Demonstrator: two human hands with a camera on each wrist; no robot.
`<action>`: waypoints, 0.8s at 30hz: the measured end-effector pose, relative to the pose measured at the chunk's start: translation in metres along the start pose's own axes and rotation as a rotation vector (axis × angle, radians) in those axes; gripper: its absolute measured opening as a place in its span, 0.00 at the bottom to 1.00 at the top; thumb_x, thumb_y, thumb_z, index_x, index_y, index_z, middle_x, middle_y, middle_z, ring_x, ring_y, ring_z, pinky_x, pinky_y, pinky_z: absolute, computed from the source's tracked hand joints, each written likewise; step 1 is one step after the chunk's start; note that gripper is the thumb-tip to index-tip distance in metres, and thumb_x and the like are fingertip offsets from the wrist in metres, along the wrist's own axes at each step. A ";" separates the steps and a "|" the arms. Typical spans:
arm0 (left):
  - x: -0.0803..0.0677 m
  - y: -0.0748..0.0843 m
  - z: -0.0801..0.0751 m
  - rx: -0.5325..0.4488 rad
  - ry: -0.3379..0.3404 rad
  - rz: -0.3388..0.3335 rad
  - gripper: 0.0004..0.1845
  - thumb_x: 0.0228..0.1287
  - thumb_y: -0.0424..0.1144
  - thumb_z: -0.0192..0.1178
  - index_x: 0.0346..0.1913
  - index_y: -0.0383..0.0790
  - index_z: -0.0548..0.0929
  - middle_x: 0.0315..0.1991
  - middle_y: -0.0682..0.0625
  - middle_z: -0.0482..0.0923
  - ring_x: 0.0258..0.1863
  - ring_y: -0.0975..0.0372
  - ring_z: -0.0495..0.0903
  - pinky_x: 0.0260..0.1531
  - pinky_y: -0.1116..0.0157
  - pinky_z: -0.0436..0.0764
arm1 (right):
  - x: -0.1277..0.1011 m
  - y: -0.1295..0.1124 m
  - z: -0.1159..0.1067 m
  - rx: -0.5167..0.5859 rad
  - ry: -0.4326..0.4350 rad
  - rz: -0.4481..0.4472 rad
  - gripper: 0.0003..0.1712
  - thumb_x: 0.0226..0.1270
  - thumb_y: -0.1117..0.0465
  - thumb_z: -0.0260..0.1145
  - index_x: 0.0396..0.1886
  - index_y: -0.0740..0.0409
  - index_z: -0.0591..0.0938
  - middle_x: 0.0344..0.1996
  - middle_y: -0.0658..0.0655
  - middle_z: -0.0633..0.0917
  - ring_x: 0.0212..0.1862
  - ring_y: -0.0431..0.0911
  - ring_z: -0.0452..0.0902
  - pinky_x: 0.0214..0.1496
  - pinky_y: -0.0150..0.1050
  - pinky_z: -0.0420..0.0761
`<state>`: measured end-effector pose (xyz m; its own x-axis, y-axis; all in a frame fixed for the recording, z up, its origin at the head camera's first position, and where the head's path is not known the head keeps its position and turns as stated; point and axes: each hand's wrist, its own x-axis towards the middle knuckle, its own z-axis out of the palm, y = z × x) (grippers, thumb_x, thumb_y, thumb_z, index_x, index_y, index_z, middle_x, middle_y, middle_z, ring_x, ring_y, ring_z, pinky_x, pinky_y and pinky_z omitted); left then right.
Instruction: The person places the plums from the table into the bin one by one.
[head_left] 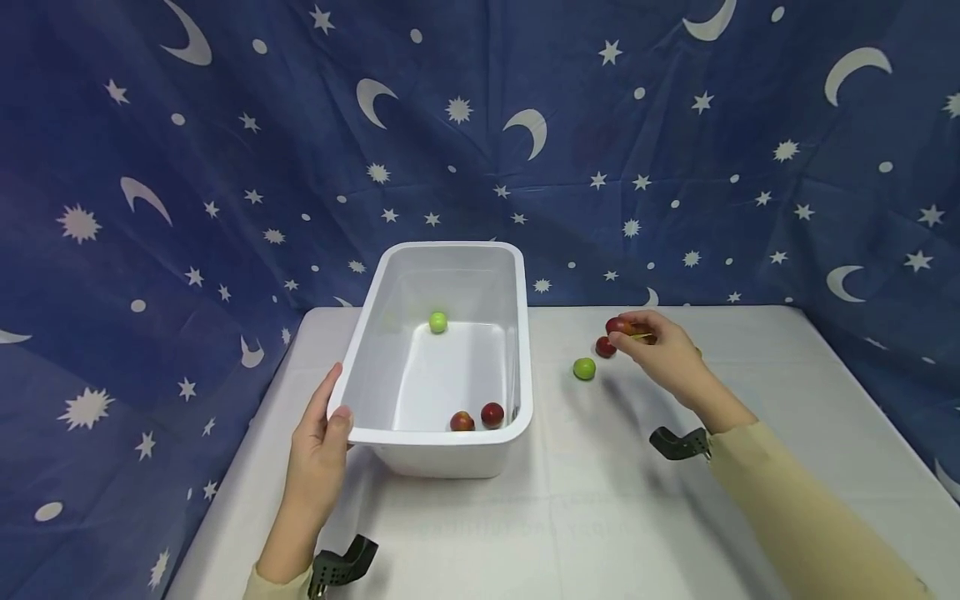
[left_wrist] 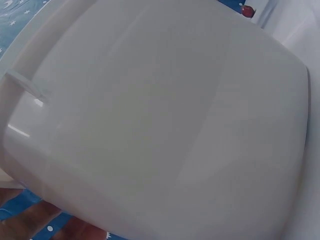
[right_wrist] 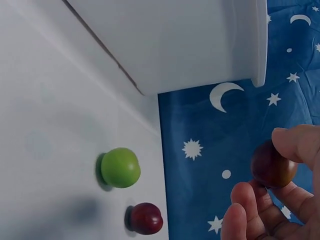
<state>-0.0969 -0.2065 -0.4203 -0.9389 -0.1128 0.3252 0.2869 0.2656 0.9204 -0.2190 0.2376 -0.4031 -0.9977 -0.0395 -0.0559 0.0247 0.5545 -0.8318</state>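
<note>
My left hand (head_left: 318, 462) grips the rim of a white plastic bin (head_left: 442, 437) at its near left corner, thumb on top. Inside the bin a green plum (head_left: 438, 322) sits by the far wall, and two red plums (head_left: 492, 415) lie at the near end. To the right of the bin, my right hand (head_left: 663, 354) pinches a dark red plum (right_wrist: 270, 165) between thumb and fingers, held up above the table. Just below that hand lie another red plum (right_wrist: 146, 218) and a green plum (right_wrist: 121, 167). The bin's wall (left_wrist: 150, 120) fills most of the left wrist view.
A white cloth covers the table (head_left: 600, 533). Behind it and along the left hangs a dark blue curtain (head_left: 585, 217) with white moons and stars. Each wrist carries a black strap mount (head_left: 678, 444).
</note>
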 end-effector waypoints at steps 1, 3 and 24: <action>0.000 0.000 0.000 0.006 -0.001 0.001 0.27 0.75 0.38 0.45 0.74 0.59 0.61 0.70 0.49 0.61 0.56 0.51 0.70 0.41 0.72 0.78 | 0.000 -0.001 0.000 -0.003 0.002 0.003 0.36 0.64 0.39 0.65 0.64 0.53 0.70 0.53 0.58 0.75 0.51 0.53 0.72 0.48 0.41 0.77; 0.000 0.001 0.000 0.012 0.003 0.000 0.27 0.75 0.39 0.45 0.74 0.58 0.62 0.70 0.49 0.61 0.56 0.51 0.70 0.41 0.73 0.78 | 0.002 -0.003 0.000 -0.009 0.003 0.009 0.37 0.63 0.37 0.65 0.65 0.53 0.70 0.53 0.58 0.75 0.51 0.53 0.72 0.49 0.43 0.77; -0.001 -0.001 0.000 0.025 0.011 -0.032 0.26 0.75 0.42 0.45 0.73 0.62 0.62 0.69 0.51 0.63 0.56 0.52 0.71 0.42 0.73 0.78 | -0.005 -0.055 0.010 0.072 -0.078 -0.115 0.34 0.63 0.42 0.67 0.63 0.53 0.72 0.49 0.57 0.78 0.43 0.53 0.77 0.40 0.39 0.82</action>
<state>-0.0967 -0.2063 -0.4213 -0.9454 -0.1324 0.2978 0.2514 0.2851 0.9249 -0.2150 0.1987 -0.3625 -0.9863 -0.1650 0.0018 -0.0822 0.4820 -0.8723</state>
